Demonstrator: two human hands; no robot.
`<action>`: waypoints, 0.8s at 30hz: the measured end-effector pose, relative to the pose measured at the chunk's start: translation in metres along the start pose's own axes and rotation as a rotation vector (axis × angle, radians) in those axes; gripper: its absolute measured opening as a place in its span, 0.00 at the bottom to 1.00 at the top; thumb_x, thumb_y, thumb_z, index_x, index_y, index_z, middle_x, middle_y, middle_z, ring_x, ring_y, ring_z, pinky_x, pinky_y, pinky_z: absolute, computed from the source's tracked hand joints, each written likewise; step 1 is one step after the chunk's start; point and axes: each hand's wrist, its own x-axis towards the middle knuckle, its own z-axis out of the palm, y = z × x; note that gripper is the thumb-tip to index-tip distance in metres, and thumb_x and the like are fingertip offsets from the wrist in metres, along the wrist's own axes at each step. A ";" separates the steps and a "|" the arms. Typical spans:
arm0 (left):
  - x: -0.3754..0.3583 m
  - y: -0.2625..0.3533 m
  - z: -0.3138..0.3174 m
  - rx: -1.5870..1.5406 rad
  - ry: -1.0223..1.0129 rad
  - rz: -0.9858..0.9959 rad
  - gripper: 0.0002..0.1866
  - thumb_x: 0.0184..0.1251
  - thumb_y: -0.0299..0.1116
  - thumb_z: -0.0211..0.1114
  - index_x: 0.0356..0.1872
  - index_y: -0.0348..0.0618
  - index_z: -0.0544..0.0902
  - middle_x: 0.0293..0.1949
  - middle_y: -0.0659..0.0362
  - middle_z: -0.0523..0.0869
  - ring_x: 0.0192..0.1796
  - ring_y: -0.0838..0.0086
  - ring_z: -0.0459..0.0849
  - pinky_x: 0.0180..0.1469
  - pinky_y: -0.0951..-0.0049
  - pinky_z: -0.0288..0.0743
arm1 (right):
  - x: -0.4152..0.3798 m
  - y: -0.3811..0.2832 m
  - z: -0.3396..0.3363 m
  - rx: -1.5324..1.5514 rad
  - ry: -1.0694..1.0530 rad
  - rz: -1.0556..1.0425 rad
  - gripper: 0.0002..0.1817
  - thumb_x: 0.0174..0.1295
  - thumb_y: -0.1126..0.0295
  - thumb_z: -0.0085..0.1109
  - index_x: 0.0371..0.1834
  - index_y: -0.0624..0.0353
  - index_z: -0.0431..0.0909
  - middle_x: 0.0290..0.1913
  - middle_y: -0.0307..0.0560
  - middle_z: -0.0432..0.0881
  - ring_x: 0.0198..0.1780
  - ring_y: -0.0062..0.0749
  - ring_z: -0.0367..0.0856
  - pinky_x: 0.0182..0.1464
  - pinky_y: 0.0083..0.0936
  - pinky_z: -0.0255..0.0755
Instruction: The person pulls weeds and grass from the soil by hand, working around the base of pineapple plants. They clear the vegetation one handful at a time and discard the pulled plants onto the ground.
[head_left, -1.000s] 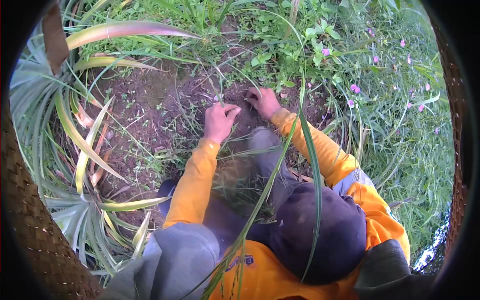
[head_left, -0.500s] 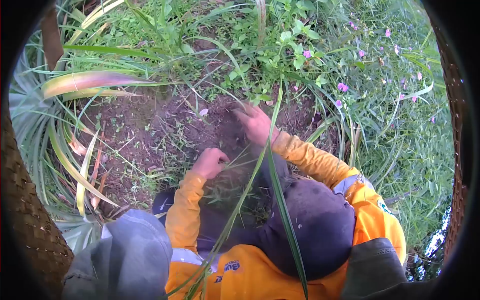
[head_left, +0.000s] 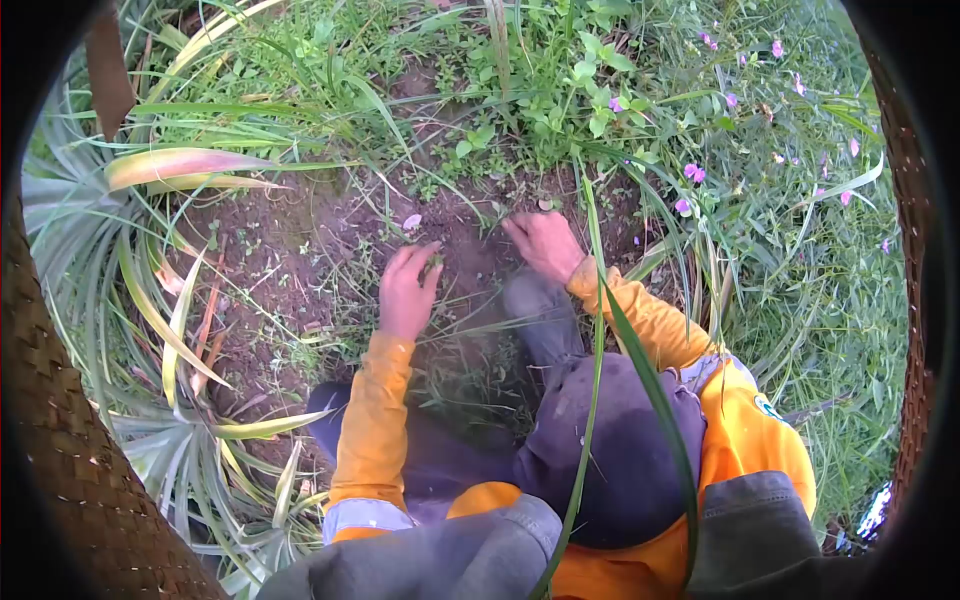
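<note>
My left hand (head_left: 407, 290) is raised a little over the soil, its fingers curled around a small green weed (head_left: 434, 262). To its right, my right hand (head_left: 546, 246) reaches down to the bare soil (head_left: 465, 245), fingers bent together at the ground. A small green sprig stands close by those fingertips; what they pinch, if anything, is hidden. A pale petal or leaf (head_left: 412, 222) lies on the earth just beyond my left hand. Thin grass stems cross the ground below both hands.
Spiky long-leaved plants (head_left: 85, 240) stand on the left, some leaves yellowed. Leafy weeds (head_left: 590, 85) grow at the far side, with pink flowers (head_left: 694, 173) to the right. A long grass blade (head_left: 650, 380) hangs across my view, over my bent knee (head_left: 615, 450).
My left hand has moved forward and turned its fingers up, with a weed in it. My right hand has shifted slightly right and down. My head view has shifted a little.
</note>
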 end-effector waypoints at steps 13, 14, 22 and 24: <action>0.027 0.004 0.062 -0.118 -0.392 0.177 0.04 0.65 0.28 0.72 0.38 0.40 0.90 0.36 0.48 0.86 0.41 0.49 0.88 0.47 0.53 0.83 | 0.010 0.039 0.001 -0.481 -0.054 0.013 0.23 0.61 0.70 0.64 0.59 0.70 0.78 0.54 0.67 0.80 0.39 0.56 0.90 0.42 0.45 0.85; 0.014 0.006 0.054 -0.135 -0.432 0.183 0.05 0.65 0.28 0.72 0.39 0.40 0.90 0.36 0.49 0.86 0.41 0.49 0.88 0.47 0.53 0.83 | 0.017 0.052 0.011 -0.567 -0.025 0.005 0.16 0.63 0.71 0.62 0.52 0.67 0.81 0.51 0.63 0.83 0.39 0.53 0.91 0.41 0.44 0.87; 0.062 0.034 0.026 0.220 0.276 0.053 0.19 0.62 0.24 0.72 0.55 0.45 0.87 0.52 0.50 0.85 0.55 0.52 0.84 0.59 0.56 0.81 | 0.015 0.064 0.017 -0.372 -0.238 -0.141 0.09 0.62 0.68 0.61 0.30 0.62 0.87 0.28 0.57 0.87 0.32 0.57 0.90 0.36 0.51 0.84; 0.087 0.030 0.035 0.380 0.367 0.008 0.19 0.61 0.24 0.74 0.55 0.44 0.88 0.50 0.51 0.86 0.54 0.52 0.85 0.58 0.56 0.81 | -0.002 0.051 0.039 -0.068 -0.228 -0.246 0.09 0.61 0.68 0.61 0.31 0.63 0.86 0.25 0.62 0.84 0.31 0.65 0.87 0.34 0.53 0.82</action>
